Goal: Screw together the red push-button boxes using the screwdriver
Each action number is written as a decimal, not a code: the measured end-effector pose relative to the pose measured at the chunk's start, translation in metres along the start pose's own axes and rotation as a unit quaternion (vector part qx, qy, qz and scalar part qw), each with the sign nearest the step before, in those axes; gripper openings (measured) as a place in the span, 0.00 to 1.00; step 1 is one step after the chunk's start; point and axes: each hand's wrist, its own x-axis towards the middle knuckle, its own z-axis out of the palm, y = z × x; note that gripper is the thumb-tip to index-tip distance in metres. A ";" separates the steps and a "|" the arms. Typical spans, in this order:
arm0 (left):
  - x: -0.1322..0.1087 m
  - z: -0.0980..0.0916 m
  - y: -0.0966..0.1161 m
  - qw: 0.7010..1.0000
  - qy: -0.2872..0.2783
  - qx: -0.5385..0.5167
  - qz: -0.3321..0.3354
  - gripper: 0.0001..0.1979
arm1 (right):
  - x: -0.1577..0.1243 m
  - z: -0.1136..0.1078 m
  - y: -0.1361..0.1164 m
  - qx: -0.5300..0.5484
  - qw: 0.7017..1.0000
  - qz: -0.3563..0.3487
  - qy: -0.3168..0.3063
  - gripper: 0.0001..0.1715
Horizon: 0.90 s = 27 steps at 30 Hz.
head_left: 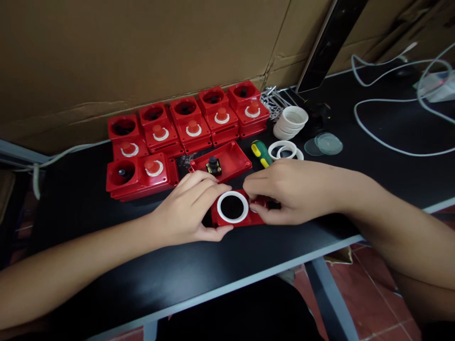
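A red plastic housing cover (253,219) lies near the table's front edge, with a white ring (232,221) seated around its large round opening. My left hand (194,206) grips the cover's left end, thumb along the front side and fingers at the back. At the other end, my right hand (287,192) has thumb and fingers closed around the small red round part, which they mostly hide. Just behind, an open red housing base (234,160) holds a black switch (213,166).
Several assembled red boxes (194,139) line the cardboard wall. Nearby are a green-yellow screwdriver (261,152), loose white rings (270,150), a stack of white rings (289,124), clear discs (329,143) and a heap of screws (273,102). White cables (369,142) loop at right.
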 end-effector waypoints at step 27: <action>0.000 -0.001 0.001 1.000 -0.004 0.007 -0.003 0.29 | 0.000 0.000 0.001 -0.039 0.999 0.014 -0.005 0.15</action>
